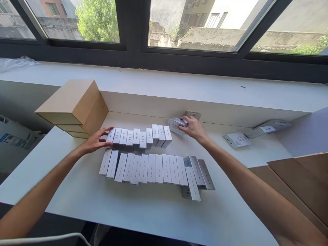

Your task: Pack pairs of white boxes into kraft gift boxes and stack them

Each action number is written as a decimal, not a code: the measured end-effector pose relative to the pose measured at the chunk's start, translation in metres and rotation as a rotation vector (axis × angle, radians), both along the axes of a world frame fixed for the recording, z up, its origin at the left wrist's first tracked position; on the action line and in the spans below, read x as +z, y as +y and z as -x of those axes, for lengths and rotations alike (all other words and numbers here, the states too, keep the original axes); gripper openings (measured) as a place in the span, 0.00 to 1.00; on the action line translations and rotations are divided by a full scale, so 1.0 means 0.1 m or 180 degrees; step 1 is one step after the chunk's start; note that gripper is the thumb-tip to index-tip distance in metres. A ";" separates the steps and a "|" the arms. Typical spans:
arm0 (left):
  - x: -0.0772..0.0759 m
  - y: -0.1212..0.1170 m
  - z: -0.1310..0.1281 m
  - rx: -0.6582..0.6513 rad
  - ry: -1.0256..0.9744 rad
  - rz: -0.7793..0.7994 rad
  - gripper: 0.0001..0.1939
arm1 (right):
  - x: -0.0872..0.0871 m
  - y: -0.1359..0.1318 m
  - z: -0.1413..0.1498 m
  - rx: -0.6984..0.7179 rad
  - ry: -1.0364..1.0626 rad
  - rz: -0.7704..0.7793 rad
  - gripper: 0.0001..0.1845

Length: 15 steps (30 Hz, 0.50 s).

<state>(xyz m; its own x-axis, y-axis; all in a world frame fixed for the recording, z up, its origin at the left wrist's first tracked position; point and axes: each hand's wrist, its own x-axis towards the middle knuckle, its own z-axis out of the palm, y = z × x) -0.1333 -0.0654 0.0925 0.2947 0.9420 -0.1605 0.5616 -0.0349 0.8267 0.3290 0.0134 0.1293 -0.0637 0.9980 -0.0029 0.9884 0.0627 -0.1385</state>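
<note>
Two rows of small white printed boxes stand on the white table [143, 212]. At the left end of the back row [136, 138], my left hand [98, 140] rests with its fingers apart, touching the end box. My right hand [192, 128] grips a white box [176, 125] just past the row's right end, thumb and fingers closed on its right side. Behind that hand another small box [193, 115] leans near the back panel. In the front row [155, 169] the boxes stand close together; at its right end a few lean or stick out towards me.
A stack of brown cardboard boxes [77, 102] stands at the left. More white boxes [238, 139] lie at the right, near the back panel. A brown carton [299, 184] is at the right edge. Behind runs a raised white sill [164, 80] beneath dark-framed windows.
</note>
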 end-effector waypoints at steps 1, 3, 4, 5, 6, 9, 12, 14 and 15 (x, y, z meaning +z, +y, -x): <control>0.00 0.00 0.00 -0.0002 0.0003 0.0001 0.45 | 0.09 0.01 -0.04 -0.0017 0.0018 0.0114 0.26; -0.01 0.00 0.01 -0.0012 0.0019 -0.0014 0.45 | 0.25 0.04 -0.08 -0.0004 0.0068 0.0420 0.23; -0.02 0.01 0.01 -0.0017 0.0019 -0.0019 0.45 | 0.30 0.04 -0.07 0.0028 0.0117 0.0588 0.22; -0.02 0.01 0.00 -0.0021 0.0012 -0.0010 0.45 | 0.32 0.04 -0.03 0.0069 0.0190 0.0740 0.23; -0.02 0.01 0.00 -0.0021 0.0000 0.0007 0.45 | 0.32 0.03 0.02 0.0110 0.0292 0.0851 0.26; -0.02 0.01 -0.01 -0.0007 -0.0048 0.0069 0.45 | 0.24 -0.02 0.16 0.0147 0.0658 0.0850 0.38; -0.02 -0.01 -0.02 0.0000 -0.0073 0.0059 0.45 | 0.20 -0.03 0.09 0.0051 0.0838 0.0473 0.42; -0.02 -0.01 -0.02 0.0015 -0.0047 0.0033 0.46 | 0.22 0.02 -0.09 -0.0064 0.0746 0.0084 0.39; -0.02 -0.02 -0.02 0.0019 -0.0028 0.0023 0.45 | 0.23 0.06 -0.18 -0.0111 0.0655 -0.0118 0.35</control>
